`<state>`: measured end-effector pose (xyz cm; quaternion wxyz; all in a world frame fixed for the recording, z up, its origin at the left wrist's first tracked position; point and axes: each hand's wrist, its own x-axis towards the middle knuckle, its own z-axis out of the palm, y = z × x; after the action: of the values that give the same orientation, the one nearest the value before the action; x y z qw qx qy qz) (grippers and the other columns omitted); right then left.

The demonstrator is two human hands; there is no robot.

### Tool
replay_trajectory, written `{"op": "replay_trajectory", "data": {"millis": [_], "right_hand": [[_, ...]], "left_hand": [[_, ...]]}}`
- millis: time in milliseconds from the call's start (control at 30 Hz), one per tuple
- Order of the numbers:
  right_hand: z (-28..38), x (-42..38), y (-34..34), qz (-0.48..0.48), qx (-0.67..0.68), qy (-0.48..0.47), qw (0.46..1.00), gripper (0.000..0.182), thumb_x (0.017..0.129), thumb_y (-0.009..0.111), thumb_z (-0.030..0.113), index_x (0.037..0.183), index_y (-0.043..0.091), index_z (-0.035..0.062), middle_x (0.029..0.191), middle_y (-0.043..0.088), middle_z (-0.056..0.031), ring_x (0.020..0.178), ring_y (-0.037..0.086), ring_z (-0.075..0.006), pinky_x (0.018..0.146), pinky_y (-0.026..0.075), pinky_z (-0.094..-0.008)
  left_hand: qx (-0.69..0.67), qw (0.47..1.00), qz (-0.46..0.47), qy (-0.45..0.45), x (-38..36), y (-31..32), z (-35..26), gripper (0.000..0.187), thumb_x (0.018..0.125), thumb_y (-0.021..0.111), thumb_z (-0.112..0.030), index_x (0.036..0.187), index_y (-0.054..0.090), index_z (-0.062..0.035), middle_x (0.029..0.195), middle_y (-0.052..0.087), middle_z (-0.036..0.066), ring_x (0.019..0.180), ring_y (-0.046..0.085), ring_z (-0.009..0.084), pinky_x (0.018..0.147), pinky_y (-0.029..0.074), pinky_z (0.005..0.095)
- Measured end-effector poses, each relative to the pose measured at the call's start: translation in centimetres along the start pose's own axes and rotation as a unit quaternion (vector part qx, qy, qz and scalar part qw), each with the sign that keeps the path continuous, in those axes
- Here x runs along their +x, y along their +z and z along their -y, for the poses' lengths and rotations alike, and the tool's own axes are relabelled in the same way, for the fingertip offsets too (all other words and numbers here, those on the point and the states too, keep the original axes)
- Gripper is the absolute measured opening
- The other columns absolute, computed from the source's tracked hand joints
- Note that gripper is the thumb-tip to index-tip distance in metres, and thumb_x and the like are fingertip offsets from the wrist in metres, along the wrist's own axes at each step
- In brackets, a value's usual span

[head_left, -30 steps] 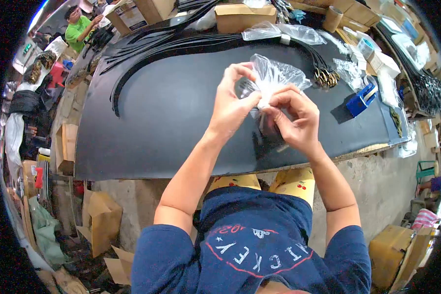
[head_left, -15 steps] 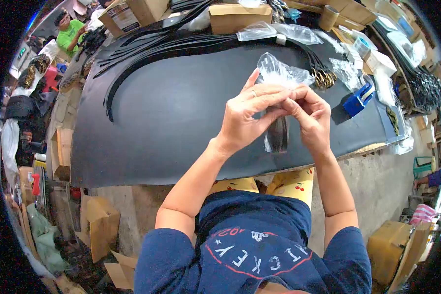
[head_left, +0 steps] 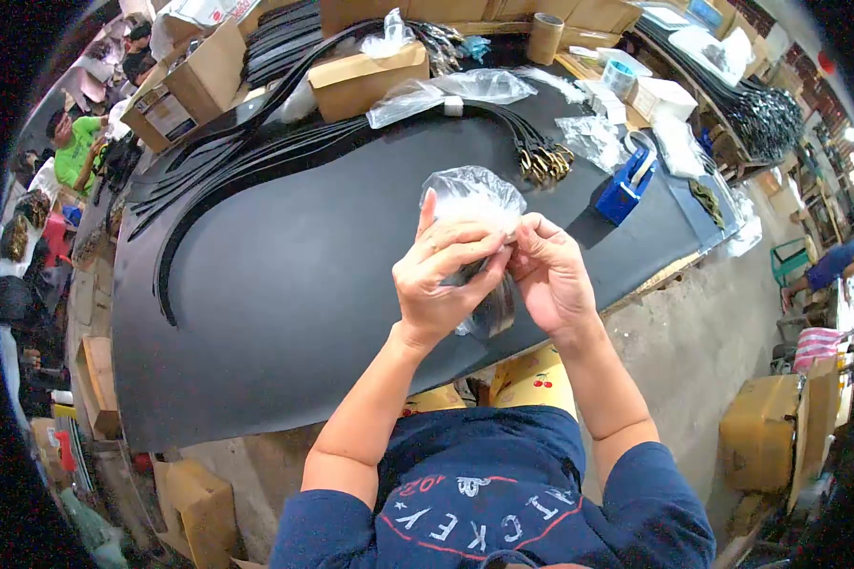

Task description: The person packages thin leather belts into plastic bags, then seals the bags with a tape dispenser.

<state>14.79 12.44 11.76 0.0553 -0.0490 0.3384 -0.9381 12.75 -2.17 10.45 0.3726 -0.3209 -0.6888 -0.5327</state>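
A clear plastic bag (head_left: pixel 473 190) is held up over the black tabletop. My left hand (head_left: pixel 446 270) grips the bag, its thumb and fingers closed and the index finger raised along the side. Right beside it, my right hand (head_left: pixel 552 275) pinches the bag's edge between thumb and fingertips. Below the fingers hangs a dark, curved strap-like item (head_left: pixel 496 309), which looks to be in the bag; my hands cover part of it.
Long black straps (head_left: pixel 247 156) with brass-coloured ends (head_left: pixel 546 165) curve across the table (head_left: pixel 256 313). A blue tape dispenser (head_left: pixel 624 188) stands to the right. Cardboard boxes (head_left: pixel 368 81) line the back. People sit at far left, and another person (head_left: pixel 835 266) is at far right.
My view has turned, so the table's things sit further left and lower. The bag now looks fuller and rounder at the top. Both hands still grip it.
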Motion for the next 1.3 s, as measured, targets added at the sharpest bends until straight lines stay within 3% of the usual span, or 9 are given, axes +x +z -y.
{"op": "replay_trajectory", "data": {"millis": [433,567,700,833,933,1000,1133,1267,1300], "right_hand": [[0.3,0.1,-0.1,-0.058,-0.13,-0.036,0.989,0.009,0.083,0.064,0.012,0.088,0.06,0.0067,0.08,0.058,0.0021,0.071,0.05,-0.0064,0.064,0.039,-0.0193],[0.5,1.3,-4.6,-0.023,-0.123,-0.039,0.991,0.022,0.092,0.054,0.011,0.11,0.057,-0.002,0.11,0.06,-0.013,0.103,0.057,-0.0212,0.094,0.044,-0.0342],[0.4,2.4,-2.6,-0.007,-0.088,0.0,0.996,0.019,0.094,0.054,0.013,0.107,0.057,-0.0003,0.099,0.062,-0.0089,0.091,0.057,-0.0142,0.083,0.046,-0.0283],[-1.1,3.1,3.2,0.056,-0.387,-0.123,0.912,0.008,0.087,0.063,0.008,0.081,0.061,0.0035,0.072,0.054,0.0011,0.067,0.049,-0.0059,0.063,0.037,-0.0191],[-3.5,3.0,8.5,0.1,-0.528,-0.163,0.827,0.008,0.079,0.067,0.0,0.073,0.062,0.0001,0.07,0.051,0.0009,0.067,0.048,-0.0083,0.061,0.037,-0.0203],[-5.6,3.6,9.9,0.194,-0.601,-0.236,0.739,0.007,0.072,0.07,-0.004,0.072,0.063,-0.0012,0.07,0.053,-0.0028,0.066,0.051,-0.0098,0.059,0.04,-0.0227],[-11.5,3.8,10.8,0.292,-0.569,-0.176,0.749,0.008,0.07,0.07,-0.004,0.076,0.065,-0.0018,0.074,0.057,-0.008,0.07,0.058,-0.0152,0.06,0.045,-0.0256],[-12.9,3.0,10.7,0.316,-0.585,-0.218,0.715,0.012,0.072,0.069,-0.002,0.084,0.065,0.0006,0.086,0.06,-0.0104,0.083,0.06,-0.0229,0.074,0.047,-0.0304],[-12.4,3.2,10.0,0.293,-0.6,-0.223,0.71,0.013,0.073,0.069,-0.002,0.085,0.065,0.0009,0.088,0.06,-0.0103,0.085,0.06,-0.0231,0.076,0.047,-0.0303]], "left_hand": [[-0.1,0.994,-0.024,-0.04,-0.4,1.6,0.3,0.013,0.066,0.068,-0.002,0.074,0.06,-0.0089,0.079,0.062,0.005,0.084,0.061,0.0224,0.11,0.02,0.0493],[-0.105,0.992,-0.044,-0.06,-0.5,1.1,0.4,0.014,0.066,0.069,-0.004,0.074,0.06,-0.0113,0.084,0.063,0.001,0.105,0.052,0.0252,0.112,0.003,0.053],[-0.058,0.99,-0.05,-0.117,-0.9,-0.4,-0.4,0.016,0.072,0.07,-0.007,0.086,0.065,-0.0145,0.093,0.064,-0.003,0.115,0.046,0.0267,0.111,0.002,0.0527],[-0.012,0.979,-0.029,-0.202,-3.6,-2.9,-4.1,0.107,0.062,0.082,-0.025,0.144,0.017,-0.001,0.147,0.017,0.024,0.139,0.017,0.0364,0.111,0.019,0.0479],[-0.06,0.928,-0.088,-0.357,-5.5,-4.6,-4.7,0.109,0.063,0.082,-0.026,0.145,0.014,-0.0005,0.147,0.021,0.024,0.138,0.022,0.0338,0.11,0.024,0.0427],[-0.083,0.887,-0.141,-0.432,-6.8,-5.3,-3.6,0.101,0.065,0.081,-0.027,0.141,0.022,0.0016,0.129,0.047,0.026,0.117,0.052,0.031,0.096,0.044,0.0368],[-0.031,0.832,-0.219,-0.509,-9.3,-7.1,-1.3,0.064,0.074,0.075,-0.018,0.126,0.043,0.0012,0.117,0.056,0.013,0.108,0.054,0.0214,0.093,0.044,0.0344],[-0.258,0.706,-0.301,-0.587,-10.4,-11.1,0.2,0.03,0.083,0.06,-0.005,0.112,0.055,-0.0007,0.1,0.062,0.006,0.088,0.06,0.0139,0.077,0.05,0.028],[-0.213,0.739,-0.27,-0.579,-10.4,-12.3,0.4,0.029,0.083,0.061,-0.007,0.11,0.057,-0.0005,0.1,0.063,0.007,0.088,0.06,0.0144,0.077,0.05,0.0289]]}}
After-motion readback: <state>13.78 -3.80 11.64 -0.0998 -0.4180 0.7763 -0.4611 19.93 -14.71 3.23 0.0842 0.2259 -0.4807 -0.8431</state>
